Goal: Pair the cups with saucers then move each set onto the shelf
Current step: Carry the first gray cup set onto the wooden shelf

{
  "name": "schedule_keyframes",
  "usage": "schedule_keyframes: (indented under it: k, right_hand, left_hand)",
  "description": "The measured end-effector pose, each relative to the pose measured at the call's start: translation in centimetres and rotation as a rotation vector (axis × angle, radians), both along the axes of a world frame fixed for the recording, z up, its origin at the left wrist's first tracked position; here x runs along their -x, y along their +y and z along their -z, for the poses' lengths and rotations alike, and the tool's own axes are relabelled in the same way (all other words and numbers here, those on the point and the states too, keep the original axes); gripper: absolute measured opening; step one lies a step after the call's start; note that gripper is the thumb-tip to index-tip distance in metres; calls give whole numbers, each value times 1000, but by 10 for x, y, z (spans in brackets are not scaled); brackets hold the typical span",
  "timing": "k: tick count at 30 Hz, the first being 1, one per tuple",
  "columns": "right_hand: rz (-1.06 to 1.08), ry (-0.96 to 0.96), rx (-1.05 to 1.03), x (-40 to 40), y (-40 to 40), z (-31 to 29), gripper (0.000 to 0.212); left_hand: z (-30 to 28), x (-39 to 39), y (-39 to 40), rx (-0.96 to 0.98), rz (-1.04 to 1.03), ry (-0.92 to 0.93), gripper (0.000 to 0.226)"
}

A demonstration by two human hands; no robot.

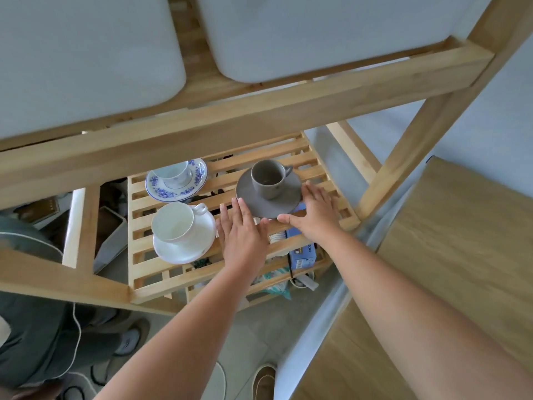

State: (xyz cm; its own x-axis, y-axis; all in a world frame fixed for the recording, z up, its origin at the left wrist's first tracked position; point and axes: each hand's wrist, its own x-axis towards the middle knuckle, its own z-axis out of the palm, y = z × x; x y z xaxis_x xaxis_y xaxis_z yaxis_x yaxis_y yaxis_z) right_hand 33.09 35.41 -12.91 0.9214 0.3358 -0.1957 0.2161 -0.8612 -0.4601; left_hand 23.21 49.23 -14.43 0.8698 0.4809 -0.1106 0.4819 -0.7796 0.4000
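Note:
Three cup-and-saucer sets stand on the slatted wooden shelf (314, 166). A grey cup (268, 178) sits upright on a grey saucer (288, 203) at the right. A white cup (173, 222) rests on a white saucer (184, 249) at the front left. Behind it a blue-flowered cup (174, 172) sits on a matching saucer (173, 192). My left hand (242, 229) lies flat, fingers apart, just left of the grey saucer's front edge. My right hand (313, 210) is spread at the saucer's right edge, fingertips touching or almost touching it. Neither hand holds anything.
An upper shelf beam (230, 116) with two white bins (317, 33) overhangs the shelf. Below the slats lie a blue box (302, 255) and other items. A wooden table (461, 255) is at the right. Slippers (264, 382) are on the floor.

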Motion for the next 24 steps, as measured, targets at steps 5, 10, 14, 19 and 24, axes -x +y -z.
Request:
schedule_keyframes:
  k: [5, 10, 14, 19, 24]
  right_hand:
    - [1, 21, -12, -19, 15, 5, 100]
    - [17, 1, 30, -35, 25, 8, 93]
    - [36, -24, 37, -44, 34, 12, 87]
    - [88, 15, 39, -53, 48, 11, 79]
    - [143, 41, 105, -58, 58, 11, 75]
  left_hand:
    - [1, -27, 10, 59, -8, -26, 71]
    - [7, -48, 19, 30, -35, -19, 69]
    - [8, -61, 20, 9, -53, 15, 71]
    - [5, -75, 21, -9, -96, 37, 71]
    - [5, -85, 27, -11, -108, 52, 70]
